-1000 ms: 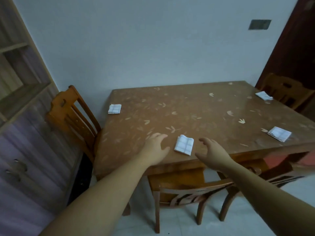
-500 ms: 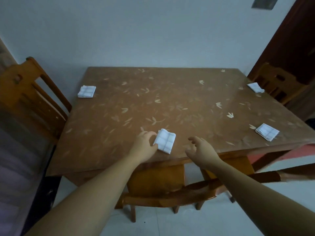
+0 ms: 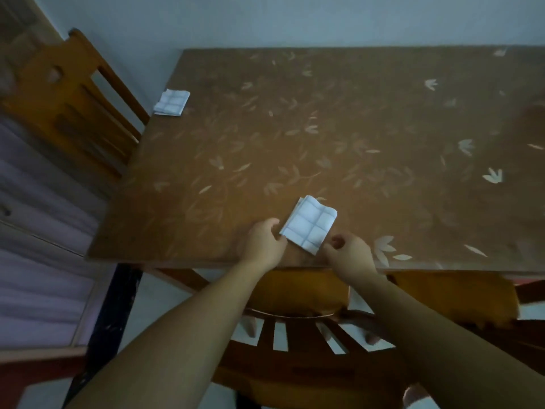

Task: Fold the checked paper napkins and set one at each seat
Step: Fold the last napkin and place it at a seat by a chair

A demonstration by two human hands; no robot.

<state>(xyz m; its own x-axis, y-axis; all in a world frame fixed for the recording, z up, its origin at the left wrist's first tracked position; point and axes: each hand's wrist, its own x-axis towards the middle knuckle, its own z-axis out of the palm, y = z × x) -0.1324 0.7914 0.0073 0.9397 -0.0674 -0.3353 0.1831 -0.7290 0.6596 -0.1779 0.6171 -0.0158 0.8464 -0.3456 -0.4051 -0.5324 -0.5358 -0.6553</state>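
A folded checked paper napkin (image 3: 309, 224) lies near the front edge of the brown leaf-patterned table (image 3: 324, 137). My left hand (image 3: 264, 245) pinches its left corner, and my right hand (image 3: 349, 255) has its fingers curled at the napkin's lower right corner. A second folded checked napkin (image 3: 172, 102) rests at the table's far left edge, beside the left chair.
A wooden chair (image 3: 73, 101) stands at the table's left side. Another wooden chair (image 3: 298, 338) is tucked in below my arms at the front edge. A pale cabinet (image 3: 38, 261) runs along the left. The wall closes off the far side.
The view has tilted down and closer, so the right-hand napkins are out of frame. Both hands have closed in on the near napkin: the left now pinches it, the right reaches its corner.
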